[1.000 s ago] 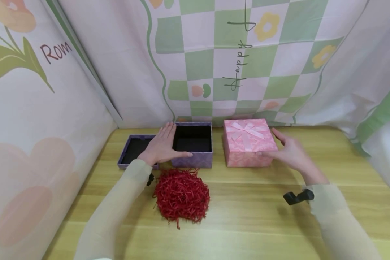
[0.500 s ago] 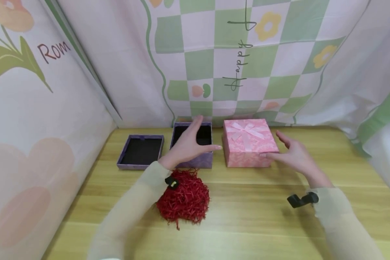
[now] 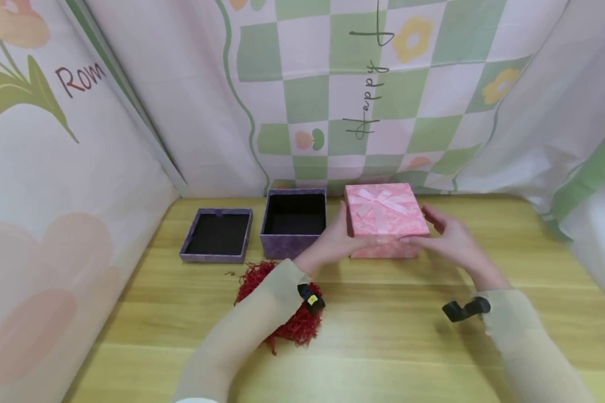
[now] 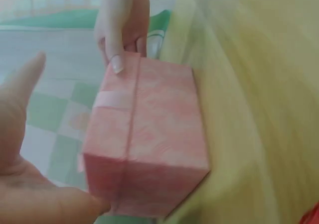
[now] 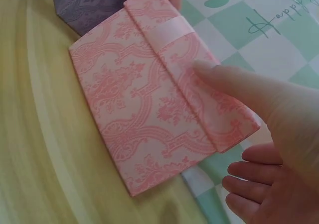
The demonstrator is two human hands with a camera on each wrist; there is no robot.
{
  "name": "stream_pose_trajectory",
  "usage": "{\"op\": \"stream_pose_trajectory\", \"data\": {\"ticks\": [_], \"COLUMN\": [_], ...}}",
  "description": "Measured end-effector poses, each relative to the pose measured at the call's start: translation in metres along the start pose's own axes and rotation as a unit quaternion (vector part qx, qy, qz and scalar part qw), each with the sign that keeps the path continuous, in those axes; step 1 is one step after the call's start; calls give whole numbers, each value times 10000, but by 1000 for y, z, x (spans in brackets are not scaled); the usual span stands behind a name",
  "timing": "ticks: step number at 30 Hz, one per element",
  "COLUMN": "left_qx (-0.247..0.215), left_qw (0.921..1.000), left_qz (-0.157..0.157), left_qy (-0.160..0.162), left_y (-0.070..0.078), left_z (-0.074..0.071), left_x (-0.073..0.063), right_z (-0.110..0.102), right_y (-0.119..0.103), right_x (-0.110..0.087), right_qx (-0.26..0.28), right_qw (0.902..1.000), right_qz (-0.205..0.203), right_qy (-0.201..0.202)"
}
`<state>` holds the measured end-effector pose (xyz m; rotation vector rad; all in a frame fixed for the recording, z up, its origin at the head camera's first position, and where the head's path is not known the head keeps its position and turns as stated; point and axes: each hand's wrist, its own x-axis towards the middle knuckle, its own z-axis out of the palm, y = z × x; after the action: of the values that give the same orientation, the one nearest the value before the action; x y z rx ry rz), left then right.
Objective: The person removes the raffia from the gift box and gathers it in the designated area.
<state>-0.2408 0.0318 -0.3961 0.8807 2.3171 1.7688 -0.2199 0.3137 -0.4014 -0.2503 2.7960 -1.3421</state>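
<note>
A pink patterned gift box (image 3: 385,246) with its lid on and a pale pink bow (image 3: 380,202) stands at the back of the table. My left hand (image 3: 333,238) is at its left side, thumb stretched across the front and fingers spread. From the right, my right hand (image 3: 446,240) reaches to the lid. In the right wrist view, the right thumb (image 5: 224,79) lies against the lid's front, while the fingers (image 5: 256,171) are loosely bent beside the box. Left of the pink box stands a purple box (image 3: 289,246), uncovered, with a black inside.
A shallow purple lid (image 3: 214,258) lies upturned to the left, its black inside showing. Red shredded paper (image 3: 302,327) is heaped in front of the purple box, partly hidden by the left forearm. A checked curtain (image 3: 307,101) hangs behind the table.
My left hand has moved right, from the purple box across to the left side of the pink box. My right hand has stayed near the pink box's right side.
</note>
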Motion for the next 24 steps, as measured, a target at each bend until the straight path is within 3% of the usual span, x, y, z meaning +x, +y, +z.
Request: {"op": "stream_pose_trajectory", "data": {"ticks": [3, 7, 10, 18, 22, 24], "left_qx": [-65, 229, 248, 371, 593, 675], "left_qw": [9990, 9878, 9817, 9931, 9934, 9917], "left_qz": [-293, -1405, -1750, -749, -823, -1007], "left_qy": [319, 639, 704, 823, 537, 429], "left_y": [-6, -13, -17, -27, -26, -23], "left_z": [10, 23, 30, 30, 28, 27], "left_x": [3, 4, 4, 7, 6, 4], "right_z": [2, 4, 7, 14, 15, 16], "right_y": [1, 2, 2, 5, 7, 7], "right_x": [1, 2, 3, 3, 3, 3], "right_qx": [100, 197, 261, 441, 340, 265], "right_qw": [9999, 9998, 9996, 9986, 9988, 9990], "right_qz": [17, 12, -49, -274, -201, -143], "right_qy": [2, -40, -47, 96, 287, 343]}}
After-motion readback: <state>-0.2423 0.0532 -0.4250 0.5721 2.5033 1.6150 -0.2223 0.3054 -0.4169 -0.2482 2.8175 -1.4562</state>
